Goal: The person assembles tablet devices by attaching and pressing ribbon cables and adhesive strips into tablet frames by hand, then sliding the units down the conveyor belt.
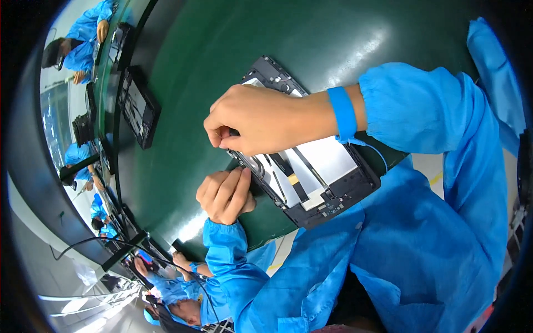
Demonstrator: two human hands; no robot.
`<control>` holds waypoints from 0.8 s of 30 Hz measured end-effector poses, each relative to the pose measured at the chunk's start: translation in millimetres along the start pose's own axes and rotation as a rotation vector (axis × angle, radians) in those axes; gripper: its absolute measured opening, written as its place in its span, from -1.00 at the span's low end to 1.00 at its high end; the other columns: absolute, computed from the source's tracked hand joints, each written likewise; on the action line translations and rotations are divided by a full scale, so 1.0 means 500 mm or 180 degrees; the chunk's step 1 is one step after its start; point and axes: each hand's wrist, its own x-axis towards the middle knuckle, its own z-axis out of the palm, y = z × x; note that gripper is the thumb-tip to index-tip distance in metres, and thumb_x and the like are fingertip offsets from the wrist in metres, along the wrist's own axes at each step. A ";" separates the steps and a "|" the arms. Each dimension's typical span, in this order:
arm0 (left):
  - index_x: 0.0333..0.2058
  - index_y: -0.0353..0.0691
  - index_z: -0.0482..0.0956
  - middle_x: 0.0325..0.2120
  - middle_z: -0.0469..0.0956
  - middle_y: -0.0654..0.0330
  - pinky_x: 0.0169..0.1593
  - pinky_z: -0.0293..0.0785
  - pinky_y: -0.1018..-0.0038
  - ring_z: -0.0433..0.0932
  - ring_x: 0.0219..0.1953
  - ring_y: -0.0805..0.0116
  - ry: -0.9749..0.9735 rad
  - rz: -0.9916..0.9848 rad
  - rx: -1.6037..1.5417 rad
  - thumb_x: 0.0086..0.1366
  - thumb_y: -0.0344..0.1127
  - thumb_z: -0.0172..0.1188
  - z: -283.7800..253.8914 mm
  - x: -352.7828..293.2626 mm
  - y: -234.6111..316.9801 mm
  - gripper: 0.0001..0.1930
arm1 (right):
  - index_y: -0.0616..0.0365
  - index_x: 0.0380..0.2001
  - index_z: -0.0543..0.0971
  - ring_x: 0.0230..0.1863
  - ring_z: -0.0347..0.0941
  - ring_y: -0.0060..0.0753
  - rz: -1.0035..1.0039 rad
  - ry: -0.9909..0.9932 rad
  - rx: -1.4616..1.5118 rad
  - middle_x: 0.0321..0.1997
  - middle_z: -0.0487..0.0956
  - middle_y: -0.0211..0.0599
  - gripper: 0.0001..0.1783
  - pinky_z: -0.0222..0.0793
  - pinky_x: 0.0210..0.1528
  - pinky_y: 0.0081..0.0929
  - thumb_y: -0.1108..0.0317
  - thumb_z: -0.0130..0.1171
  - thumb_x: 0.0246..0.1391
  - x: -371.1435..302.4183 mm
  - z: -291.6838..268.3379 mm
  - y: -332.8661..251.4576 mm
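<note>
An opened tablet lies at a slant on the green work surface, its insides facing up. Pale battery panels, dark flat cables and a black frame show inside it. My right hand reaches across the tablet, thumb and fingers pinched together at its left edge. Whatever is between those fingertips is hidden. Close by, my left hand is curled, with thumb and forefinger pressed together against the same edge. What it grips there, if anything, cannot be made out. Part of the tablet's upper half is covered by my right hand and wrist.
A blue wrist strap with a coiled cord circles my right wrist and trails over the tablet. Another opened tablet sits at the left by a dark rail. Several people in blue smocks work beyond, and a black cable arches at lower left.
</note>
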 end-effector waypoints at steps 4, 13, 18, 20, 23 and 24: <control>-0.17 -0.27 0.81 -0.29 0.75 0.13 -0.37 0.62 0.40 0.67 -0.40 0.24 -0.0049 -0.0084 0.0030 -0.06 -0.47 0.32 -0.007 0.007 0.004 -0.61 | 0.31 -0.33 0.76 -0.22 0.76 -0.01 -0.0160 0.0249 0.0073 -0.32 0.76 -0.03 -0.85 0.65 -0.11 -0.20 0.48 0.30 0.06 -0.003 0.000 0.008; -0.18 -0.32 0.78 -0.30 0.73 0.09 -0.39 0.62 0.39 0.67 -0.41 0.22 -0.0110 0.0081 -0.0317 0.06 -0.54 0.34 -0.004 0.002 0.001 -0.71 | 0.30 -0.33 0.76 -0.23 0.76 -0.06 -0.0174 0.0290 0.0035 -0.32 0.76 -0.05 -0.87 0.66 -0.10 -0.23 0.49 0.32 0.08 0.000 0.011 0.009; -0.19 -0.33 0.78 -0.31 0.70 0.08 -0.40 0.60 0.38 0.66 -0.42 0.21 0.0042 -0.0105 -0.0358 -0.10 -0.54 0.37 0.006 0.021 -0.011 -0.62 | 0.29 -0.32 0.75 -0.22 0.75 -0.13 -0.0169 0.0259 -0.0032 -0.30 0.75 -0.11 -0.91 0.64 -0.10 -0.26 0.48 0.36 0.13 -0.001 -0.001 0.009; -0.20 -0.31 0.78 -0.33 0.68 0.09 -0.41 0.59 0.38 0.65 -0.43 0.23 0.0152 -0.0054 -0.0323 -0.15 -0.49 0.37 0.014 0.020 -0.022 -0.59 | 0.30 -0.33 0.75 -0.20 0.75 -0.12 -0.0183 0.0279 -0.0028 -0.29 0.75 -0.10 -0.91 0.65 -0.12 -0.26 0.49 0.37 0.11 -0.001 0.000 0.009; -0.21 -0.30 0.78 -0.39 0.65 0.14 -0.46 0.52 0.43 0.62 -0.46 0.29 0.0147 0.0009 -0.0036 -0.10 -0.44 0.36 0.011 0.023 -0.041 -0.62 | 0.28 -0.33 0.75 -0.27 0.72 -0.15 -0.0166 0.0196 -0.0034 -0.32 0.73 -0.11 -0.91 0.60 -0.22 -0.28 0.49 0.40 0.08 0.002 -0.002 0.006; -0.21 -0.30 0.78 -0.39 0.65 0.14 -0.46 0.52 0.43 0.62 -0.46 0.29 0.0183 -0.0026 -0.0013 -0.10 -0.44 0.36 0.013 0.019 -0.043 -0.62 | 0.28 -0.33 0.75 -0.27 0.72 -0.15 -0.0176 0.0145 -0.0054 -0.32 0.73 -0.11 -0.91 0.60 -0.22 -0.28 0.49 0.40 0.08 -0.001 0.001 0.001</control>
